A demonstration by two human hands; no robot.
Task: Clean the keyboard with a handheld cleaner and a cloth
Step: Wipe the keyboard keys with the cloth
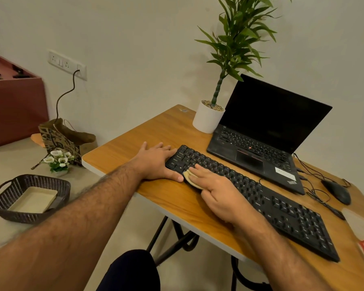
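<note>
A black full-size keyboard [261, 198] lies slanted across the wooden table [147, 133]. My left hand [158, 162] lies flat against the keyboard's left end, its thumb along the near edge. My right hand [216, 192] presses a small beige cloth [190, 178] onto the keys near the left end, with straight fingers over the cloth. No handheld cleaner is in sight.
An open black laptop [265, 131] stands behind the keyboard, with a white potted plant [208, 118] to its left and a wired black mouse [337, 191] to its right. On the floor at the left stand a dark woven basket [29, 198], a paper bag [63, 139] and small white flowers [58, 159].
</note>
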